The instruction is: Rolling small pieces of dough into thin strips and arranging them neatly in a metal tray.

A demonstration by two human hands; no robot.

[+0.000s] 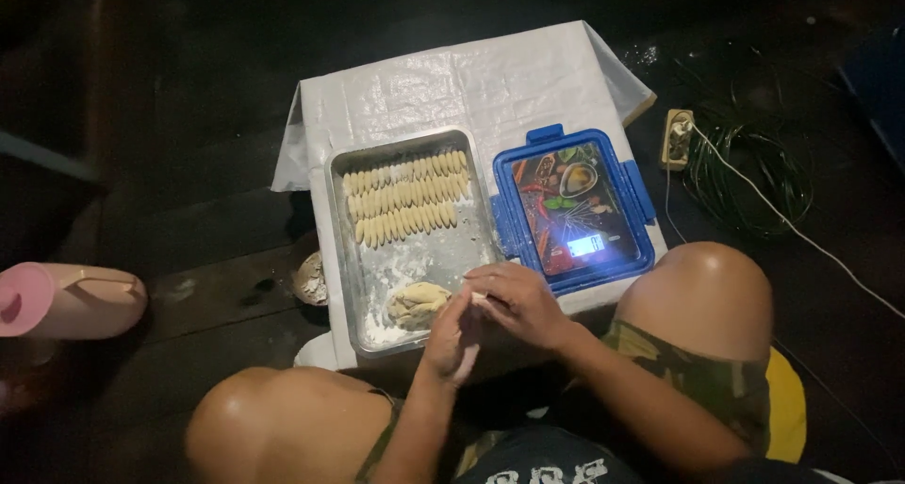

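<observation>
So the metal tray [468, 248] sits on a little counter [490, 79] wrapped in white plastic. Both hands meet at the tray's near right corner: left hand [452, 338] and right hand [518, 303] are cupped together around a small bit of dough [479, 297]. A bigger dough lump [418, 304] lies just left of them inside the tray, with rows of shaped dough pieces [405, 196] at the far end. A kitchen scale [573, 206] sits right of the tray.
</observation>
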